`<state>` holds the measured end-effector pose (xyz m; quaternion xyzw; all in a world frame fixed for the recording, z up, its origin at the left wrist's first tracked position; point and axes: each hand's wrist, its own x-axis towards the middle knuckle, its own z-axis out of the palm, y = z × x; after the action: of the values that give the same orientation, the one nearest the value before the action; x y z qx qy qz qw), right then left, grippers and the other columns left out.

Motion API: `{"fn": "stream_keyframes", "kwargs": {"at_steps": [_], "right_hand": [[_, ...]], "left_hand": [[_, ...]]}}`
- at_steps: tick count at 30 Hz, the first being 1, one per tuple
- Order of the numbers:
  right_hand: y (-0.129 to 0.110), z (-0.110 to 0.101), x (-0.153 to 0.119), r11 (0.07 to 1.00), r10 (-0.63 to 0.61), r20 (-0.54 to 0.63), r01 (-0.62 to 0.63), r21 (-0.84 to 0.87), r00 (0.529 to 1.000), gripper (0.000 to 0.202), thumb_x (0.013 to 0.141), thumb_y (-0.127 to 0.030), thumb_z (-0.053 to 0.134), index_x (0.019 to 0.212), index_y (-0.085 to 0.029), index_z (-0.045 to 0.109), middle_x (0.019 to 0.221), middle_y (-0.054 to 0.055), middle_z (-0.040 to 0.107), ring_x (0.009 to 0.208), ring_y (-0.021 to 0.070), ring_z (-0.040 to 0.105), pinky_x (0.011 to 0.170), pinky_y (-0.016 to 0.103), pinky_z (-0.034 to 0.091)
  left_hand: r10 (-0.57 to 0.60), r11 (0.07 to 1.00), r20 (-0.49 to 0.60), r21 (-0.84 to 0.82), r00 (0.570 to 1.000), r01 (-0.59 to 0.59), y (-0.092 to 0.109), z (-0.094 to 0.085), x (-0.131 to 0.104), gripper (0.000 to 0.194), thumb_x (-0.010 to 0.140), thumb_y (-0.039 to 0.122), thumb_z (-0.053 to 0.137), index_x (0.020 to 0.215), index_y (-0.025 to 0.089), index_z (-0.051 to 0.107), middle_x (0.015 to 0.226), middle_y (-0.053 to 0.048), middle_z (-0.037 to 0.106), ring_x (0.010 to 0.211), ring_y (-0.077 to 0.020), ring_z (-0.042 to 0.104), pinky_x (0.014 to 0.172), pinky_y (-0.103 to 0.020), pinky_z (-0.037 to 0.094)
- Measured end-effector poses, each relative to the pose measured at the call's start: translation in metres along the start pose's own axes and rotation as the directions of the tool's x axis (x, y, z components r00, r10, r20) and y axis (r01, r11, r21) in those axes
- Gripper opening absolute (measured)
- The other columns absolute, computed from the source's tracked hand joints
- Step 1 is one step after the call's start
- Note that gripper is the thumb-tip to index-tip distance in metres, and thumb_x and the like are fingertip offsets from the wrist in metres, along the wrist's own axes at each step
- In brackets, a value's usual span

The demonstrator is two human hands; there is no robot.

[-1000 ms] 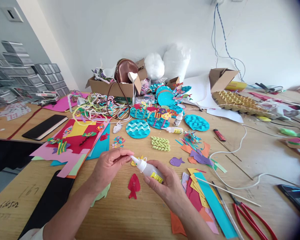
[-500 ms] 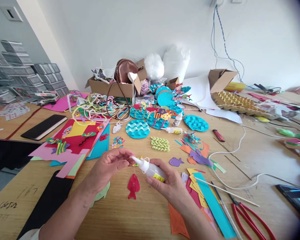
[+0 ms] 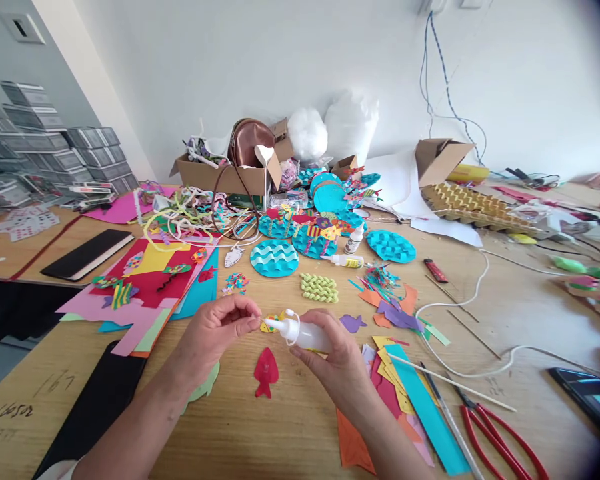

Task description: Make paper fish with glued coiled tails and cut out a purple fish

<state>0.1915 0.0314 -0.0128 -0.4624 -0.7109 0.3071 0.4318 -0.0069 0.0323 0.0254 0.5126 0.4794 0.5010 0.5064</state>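
Observation:
My right hand (image 3: 330, 343) is wrapped round a white glue bottle (image 3: 307, 335), which lies nearly level with its nozzle pointing left and its small cap dangling open. Just left of the nozzle tip, my left hand (image 3: 233, 320) is closed in a pinch; whatever is between the fingertips is too small to make out. Behind the nozzle lies a yellow spotted paper fish (image 3: 269, 325), partly covered. A red paper fish (image 3: 266, 373) rests on the table below the bottle. Off to the right is a purple paper fish (image 3: 353, 324), and a green paper shape (image 3: 205, 385) sits partly behind my left forearm.
Paper scraps (image 3: 387, 380), red-handled pliers (image 3: 497, 427) and a phone (image 3: 587, 397) lie at right. Coloured paper sheets (image 3: 150, 293) and a black notebook (image 3: 87, 255) are at left. Blue discs (image 3: 274, 258), another glue bottle (image 3: 345, 261) and a cardboard box (image 3: 200, 175) stand farther back.
The glue bottle has tipped closer to level, and its nozzle has come slightly down and away from my left fingertips. A thin strand above the red fish no longer shows.

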Motion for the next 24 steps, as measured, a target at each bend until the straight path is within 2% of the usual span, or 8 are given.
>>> {"fn": "stream_keyframes", "kwargs": {"at_steps": [4, 8, 12, 15, 18, 21, 24], "right_hand": [[0.009, 0.003, 0.002, 0.996, 0.012, -0.095, -0.004, 0.085, 0.995, 0.024, 0.066, -0.02, 0.07, 0.087, -0.023, 0.058, 0.088, 0.002, 0.058, 0.081, 0.0174, 0.055, 0.066, 0.025, 0.043], [0.021, 0.005, 0.002, 0.97, 0.148, -0.105, -0.124, 0.208, 0.983, 0.028, 0.063, -0.026, 0.072, 0.086, -0.022, 0.057, 0.085, 0.001, 0.06, 0.074, 0.0169, 0.055, 0.062, 0.024, 0.043], [0.027, -0.001, 0.0, 0.913, 0.281, -0.093, -0.236, 0.333, 0.955, 0.038, 0.067, -0.036, 0.068, 0.099, -0.023, 0.054, 0.095, 0.003, 0.062, 0.079, 0.0181, 0.058, 0.066, 0.026, 0.045], [0.023, -0.01, -0.004, 0.948, 0.269, -0.048, -0.256, 0.19, 0.962, 0.042, 0.073, -0.041, 0.063, 0.109, -0.022, 0.053, 0.096, 0.003, 0.063, 0.085, 0.02, 0.057, 0.072, 0.028, 0.044], [0.018, -0.019, -0.013, 0.968, 0.25, 0.078, -0.251, 0.001, 0.965, 0.037, 0.078, -0.037, 0.058, 0.111, -0.021, 0.054, 0.092, 0.002, 0.063, 0.085, 0.0197, 0.057, 0.073, 0.028, 0.043], [0.018, -0.02, -0.022, 0.966, 0.255, 0.186, -0.258, -0.008, 0.949, 0.029, 0.077, -0.029, 0.058, 0.105, -0.021, 0.055, 0.089, 0.001, 0.062, 0.084, 0.0183, 0.057, 0.073, 0.027, 0.043], [0.022, -0.017, -0.027, 0.957, 0.283, 0.183, -0.29, 0.017, 0.942, 0.03, 0.071, -0.024, 0.063, 0.099, -0.019, 0.055, 0.088, 0.002, 0.062, 0.083, 0.019, 0.057, 0.075, 0.029, 0.044]], "left_hand": [[0.028, 0.998, 0.003, -0.061, 1.0, -0.027, 0.002, -0.003, -0.004, 0.005, 0.069, 0.019, 0.07, 0.072, 0.022, 0.066, 0.071, 0.004, 0.061, 0.067, -0.0081, 0.052, 0.064, -0.016, 0.041], [0.009, 0.993, 0.003, -0.118, 1.0, -0.009, 0.005, -0.002, -0.006, 0.008, 0.068, 0.019, 0.071, 0.074, 0.021, 0.066, 0.072, 0.004, 0.061, 0.069, -0.0079, 0.053, 0.065, -0.015, 0.042], [-0.026, 0.983, -0.009, -0.181, 1.0, 0.024, 0.003, -0.002, -0.006, 0.013, 0.066, 0.02, 0.074, 0.077, 0.021, 0.067, 0.074, 0.003, 0.062, 0.072, -0.0091, 0.054, 0.068, -0.016, 0.043], [-0.051, 0.973, -0.026, -0.226, 0.998, 0.044, 0.001, -0.003, -0.005, 0.013, 0.069, 0.026, 0.072, 0.079, 0.02, 0.067, 0.075, 0.001, 0.064, 0.074, -0.0105, 0.056, 0.07, -0.019, 0.044], [-0.082, 0.967, -0.062, -0.247, 0.995, 0.064, -0.001, -0.003, -0.005, 0.011, 0.072, 0.029, 0.069, 0.078, 0.02, 0.068, 0.073, 0.0, 0.065, 0.072, -0.0109, 0.057, 0.07, -0.02, 0.044], [-0.079, 0.975, -0.088, -0.215, 0.993, 0.058, -0.001, -0.003, -0.004, 0.011, 0.069, 0.027, 0.071, 0.075, 0.019, 0.067, 0.07, 0.0, 0.064, 0.069, -0.0105, 0.056, 0.066, -0.019, 0.043], [-0.053, 0.983, -0.094, -0.182, 0.994, 0.035, 0.002, -0.001, -0.002, 0.013, 0.067, 0.026, 0.072, 0.075, 0.018, 0.066, 0.069, 0.0, 0.063, 0.066, -0.0106, 0.054, 0.064, -0.02, 0.042]]}}
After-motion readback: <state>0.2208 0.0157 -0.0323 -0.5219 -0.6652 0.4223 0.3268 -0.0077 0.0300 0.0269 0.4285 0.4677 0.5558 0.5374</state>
